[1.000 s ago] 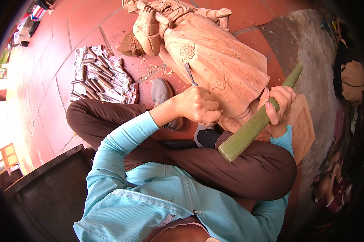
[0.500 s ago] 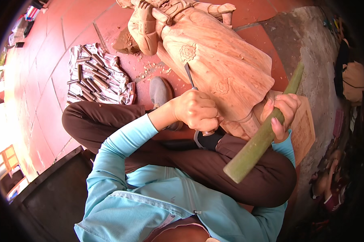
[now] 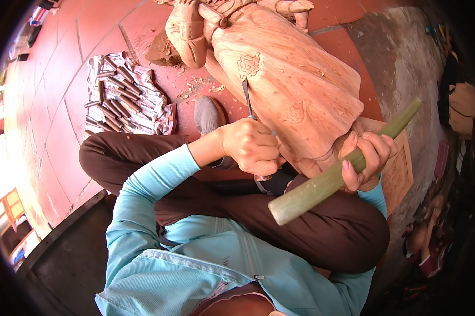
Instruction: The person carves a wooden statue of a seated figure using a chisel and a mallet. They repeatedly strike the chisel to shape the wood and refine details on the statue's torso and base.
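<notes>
My left hand (image 3: 251, 147) is wrapped round the handle of a carving chisel (image 3: 247, 97). The chisel's dark blade points away from me, its tip at the lower edge of a carved flower (image 3: 249, 65) on a wooden statue (image 3: 300, 73). The butt of its handle shows below my fist. My right hand (image 3: 368, 157) grips a tapered green wooden club (image 3: 321, 187) around its middle. The club's thick end points to the lower left, over my leg and apart from the chisel handle. A second, fainter flower (image 3: 295, 112) is on the statue's robe.
Several chisels (image 3: 122, 97) lie on a striped cloth (image 3: 156, 100) at the left. Wood shavings (image 3: 198, 87) are scattered on the red tiles beside the statue. A flat board (image 3: 399, 168) lies beyond my right hand. A wood block (image 3: 162, 51) sits by the statue's sleeve.
The club has tilted flatter: its thick end has moved left and up toward the chisel handle, its thin end right and down. The chisel stays near the flower, standing slightly more upright.
</notes>
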The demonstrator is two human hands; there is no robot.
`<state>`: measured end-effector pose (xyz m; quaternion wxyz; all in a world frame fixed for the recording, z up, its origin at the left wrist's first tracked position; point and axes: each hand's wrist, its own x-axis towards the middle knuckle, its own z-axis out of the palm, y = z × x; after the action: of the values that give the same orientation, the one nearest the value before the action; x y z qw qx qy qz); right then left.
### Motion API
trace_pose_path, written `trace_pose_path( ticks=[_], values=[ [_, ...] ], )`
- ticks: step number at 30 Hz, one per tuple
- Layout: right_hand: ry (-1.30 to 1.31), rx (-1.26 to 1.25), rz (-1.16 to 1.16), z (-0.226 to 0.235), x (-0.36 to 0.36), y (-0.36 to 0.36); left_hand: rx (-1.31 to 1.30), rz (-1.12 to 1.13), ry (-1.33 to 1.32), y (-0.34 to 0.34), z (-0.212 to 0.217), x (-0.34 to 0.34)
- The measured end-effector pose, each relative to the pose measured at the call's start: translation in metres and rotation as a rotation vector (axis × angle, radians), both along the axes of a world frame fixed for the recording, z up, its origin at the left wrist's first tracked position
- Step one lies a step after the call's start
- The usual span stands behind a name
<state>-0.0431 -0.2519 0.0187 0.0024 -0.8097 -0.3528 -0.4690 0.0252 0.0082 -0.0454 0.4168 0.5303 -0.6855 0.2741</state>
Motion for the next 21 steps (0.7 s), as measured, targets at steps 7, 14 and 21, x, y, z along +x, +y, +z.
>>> trace_pose_path(
  ticks=[7, 14, 21],
  values=[
    [-0.106, -0.134, -0.048, -0.006, 0.004, 0.004, -0.004, -0.01, 0.016, 0.004, -0.004, 0.0],
    [-0.142, -0.178, -0.087, -0.01, 0.004, 0.011, 0.033, -0.029, -0.017, 0.012, -0.005, -0.001],
    [-0.103, -0.26, -0.004, -0.004, 0.001, 0.015, 0.077, -0.085, -0.069, 0.018, -0.01, 0.002]
  ],
)
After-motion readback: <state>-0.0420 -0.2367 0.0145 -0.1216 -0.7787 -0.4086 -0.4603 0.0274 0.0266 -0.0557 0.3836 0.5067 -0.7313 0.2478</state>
